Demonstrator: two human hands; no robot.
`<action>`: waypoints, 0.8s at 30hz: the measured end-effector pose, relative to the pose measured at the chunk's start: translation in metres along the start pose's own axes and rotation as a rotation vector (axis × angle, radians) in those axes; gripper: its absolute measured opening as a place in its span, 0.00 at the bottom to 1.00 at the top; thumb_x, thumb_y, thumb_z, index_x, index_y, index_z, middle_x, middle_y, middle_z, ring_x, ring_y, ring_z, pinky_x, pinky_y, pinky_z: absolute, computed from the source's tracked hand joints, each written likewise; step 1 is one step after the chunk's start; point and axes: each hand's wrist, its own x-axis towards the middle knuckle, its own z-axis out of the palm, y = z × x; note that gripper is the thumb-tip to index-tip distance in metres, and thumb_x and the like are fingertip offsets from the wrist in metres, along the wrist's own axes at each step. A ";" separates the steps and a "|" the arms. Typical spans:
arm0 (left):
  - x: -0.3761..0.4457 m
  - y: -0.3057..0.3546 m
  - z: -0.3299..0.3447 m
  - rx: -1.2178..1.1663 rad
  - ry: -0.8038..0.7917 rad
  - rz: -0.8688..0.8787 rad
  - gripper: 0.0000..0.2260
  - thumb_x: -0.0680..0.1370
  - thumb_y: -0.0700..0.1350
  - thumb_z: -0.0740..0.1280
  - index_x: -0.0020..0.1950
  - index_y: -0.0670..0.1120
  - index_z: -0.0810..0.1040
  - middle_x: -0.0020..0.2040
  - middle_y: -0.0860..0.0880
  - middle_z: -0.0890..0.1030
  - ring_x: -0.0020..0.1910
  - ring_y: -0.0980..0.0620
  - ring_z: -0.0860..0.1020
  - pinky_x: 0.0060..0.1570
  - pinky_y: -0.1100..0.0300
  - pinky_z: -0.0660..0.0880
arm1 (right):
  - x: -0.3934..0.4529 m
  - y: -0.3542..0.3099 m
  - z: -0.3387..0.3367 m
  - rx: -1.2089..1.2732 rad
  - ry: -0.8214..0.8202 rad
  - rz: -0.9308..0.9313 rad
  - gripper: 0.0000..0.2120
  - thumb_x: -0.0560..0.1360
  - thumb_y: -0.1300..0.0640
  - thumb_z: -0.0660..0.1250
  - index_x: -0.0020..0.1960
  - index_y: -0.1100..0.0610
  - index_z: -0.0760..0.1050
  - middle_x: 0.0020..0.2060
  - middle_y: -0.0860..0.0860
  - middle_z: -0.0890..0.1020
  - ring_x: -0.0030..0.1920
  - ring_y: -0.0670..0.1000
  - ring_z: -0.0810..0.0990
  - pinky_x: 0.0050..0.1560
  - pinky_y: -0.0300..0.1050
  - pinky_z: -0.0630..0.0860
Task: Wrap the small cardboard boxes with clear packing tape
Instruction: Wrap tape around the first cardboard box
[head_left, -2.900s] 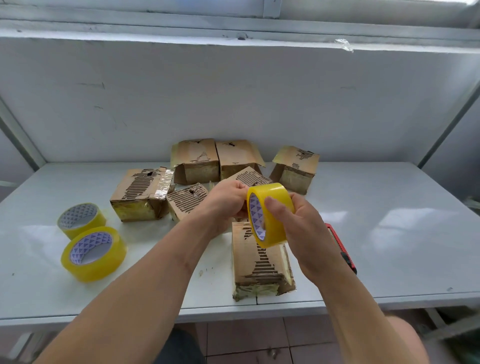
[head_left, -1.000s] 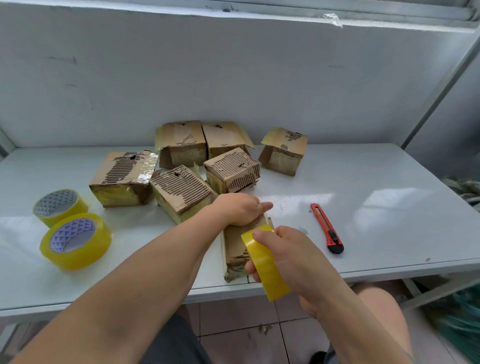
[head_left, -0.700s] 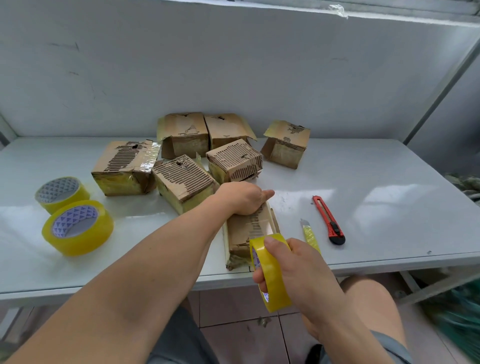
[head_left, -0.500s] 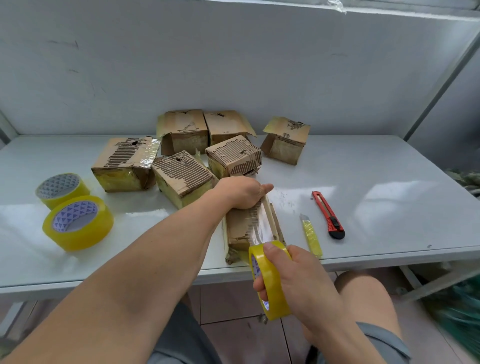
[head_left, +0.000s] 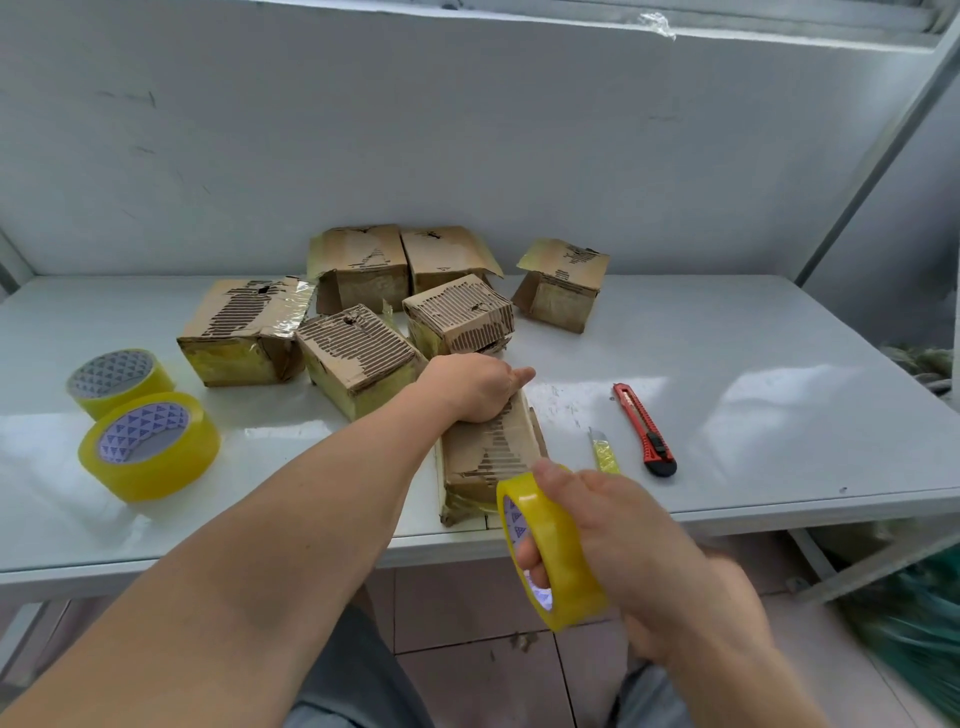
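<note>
A small worn cardboard box (head_left: 488, 457) lies lengthwise at the front edge of the white table (head_left: 779, 364). My left hand (head_left: 475, 387) sits on its far end, fingers curled over the far edge, thumb lying along the top. My right hand (head_left: 639, 540) grips a yellow-tinted roll of clear packing tape (head_left: 553, 556), held just off and below the table's front edge at the box's near end. A strip of tape seems to run from the box top to the roll, though it is hard to make out.
Several more small boxes (head_left: 358, 358) are clustered behind, up to the back wall. Two tape rolls (head_left: 148, 447) lie at the left. A red utility knife (head_left: 644, 431) and a small yellow strip (head_left: 603, 453) lie right of the box.
My right hand has brought the roll from above the box toward me and down past the table edge. My left hand moved onto the box's far end and stays there.
</note>
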 end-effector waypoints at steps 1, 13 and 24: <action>0.001 -0.001 0.001 -0.010 0.003 -0.001 0.23 0.86 0.59 0.46 0.74 0.53 0.70 0.70 0.44 0.75 0.68 0.41 0.73 0.63 0.47 0.71 | 0.000 -0.006 -0.006 -0.001 -0.021 -0.011 0.20 0.82 0.44 0.61 0.54 0.62 0.74 0.34 0.58 0.85 0.30 0.53 0.80 0.39 0.48 0.78; -0.009 0.001 0.021 0.064 0.579 0.149 0.11 0.84 0.54 0.60 0.55 0.46 0.72 0.49 0.48 0.81 0.48 0.46 0.80 0.40 0.55 0.69 | 0.001 0.006 -0.004 0.028 -0.050 0.026 0.18 0.82 0.45 0.62 0.52 0.61 0.74 0.36 0.60 0.86 0.32 0.55 0.81 0.41 0.50 0.78; -0.082 -0.034 0.033 -0.041 0.050 0.381 0.40 0.74 0.71 0.43 0.83 0.52 0.52 0.83 0.54 0.47 0.80 0.60 0.41 0.71 0.68 0.31 | 0.000 0.017 -0.003 0.058 -0.066 0.035 0.17 0.82 0.45 0.63 0.51 0.60 0.73 0.35 0.60 0.86 0.32 0.55 0.82 0.40 0.49 0.79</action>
